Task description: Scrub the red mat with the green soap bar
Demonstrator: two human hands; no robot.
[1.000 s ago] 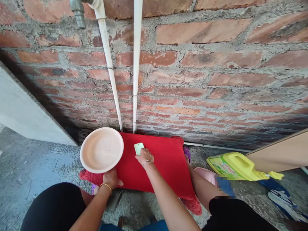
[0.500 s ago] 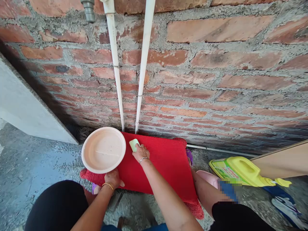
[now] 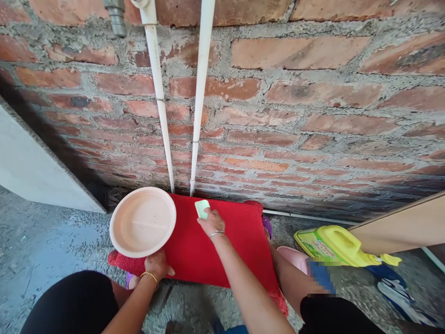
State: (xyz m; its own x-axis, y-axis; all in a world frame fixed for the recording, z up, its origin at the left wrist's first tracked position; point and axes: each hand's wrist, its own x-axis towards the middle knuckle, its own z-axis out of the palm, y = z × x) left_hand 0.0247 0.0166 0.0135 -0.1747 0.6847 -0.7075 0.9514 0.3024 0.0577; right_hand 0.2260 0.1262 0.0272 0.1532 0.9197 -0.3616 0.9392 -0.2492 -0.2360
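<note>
A red mat [image 3: 194, 250] is spread between my knees, its smooth side up and shaggy pile showing at its corners. In my right hand [image 3: 212, 222] is a pale green bar of soap [image 3: 202, 209], gripped at its near end against the mat's upper part. At the mat's left side stands a round pale pink basin [image 3: 142, 222] with a thin line across its bottom. My left hand [image 3: 158, 265] rests on the mat just below the basin's near rim, thumb stretched out. The rim partly hides its other fingers. What supports the mat is hidden.
Two white pipes [image 3: 198, 102] run down the brick wall [image 3: 278, 139] behind the mat. A grey-white panel [image 3: 41, 162] leans at left. On the right lies a yellow detergent bottle [image 3: 327, 243], near a pink slipper or tub [image 3: 294, 258] and a blue-white shoe [image 3: 399, 297].
My right hand has slid the bar of soap slightly right across the mat. The whole view has shifted a little; my left hand stays by the basin.
</note>
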